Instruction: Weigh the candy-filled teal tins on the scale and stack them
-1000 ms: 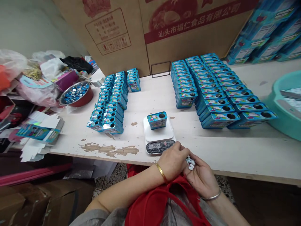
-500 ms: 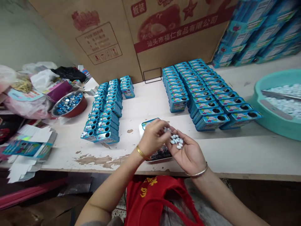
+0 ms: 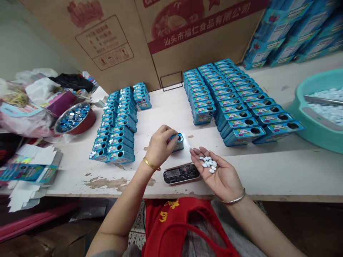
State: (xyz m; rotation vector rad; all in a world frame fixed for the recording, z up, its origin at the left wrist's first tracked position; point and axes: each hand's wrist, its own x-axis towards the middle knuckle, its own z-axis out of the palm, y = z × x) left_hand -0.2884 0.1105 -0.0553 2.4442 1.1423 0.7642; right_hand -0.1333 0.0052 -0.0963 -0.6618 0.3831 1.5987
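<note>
Palm up, my right hand [image 3: 218, 175] lies open beside the scale, with several pale candies [image 3: 209, 163] resting on it. My left hand [image 3: 162, 142] has its fingers closed at the top of a blue tin [image 3: 179, 142], next to the tin's round hole; whatever the fingertips hold is hidden. The tin stands on the white plate of a small scale [image 3: 182, 174], whose display is lit. Rows of blue tins [image 3: 120, 155] stand left of the scale, some with pale candies on top. More tins with dark round holes [image 3: 242, 134] stand to the right.
A teal basin [image 3: 318, 132] of pale candies, with a metal tool across it, is at the right edge. At left are a bowl [image 3: 88, 123] of shiny blue pieces, bags and flattened cartons [image 3: 34, 167]. A large cardboard box [image 3: 107, 39] and wrapped stacks [image 3: 278, 32] stand behind.
My left hand has moved left, from above my right palm to the tin on the scale. My right hand has shifted slightly right and down, uncovering the scale's display.
</note>
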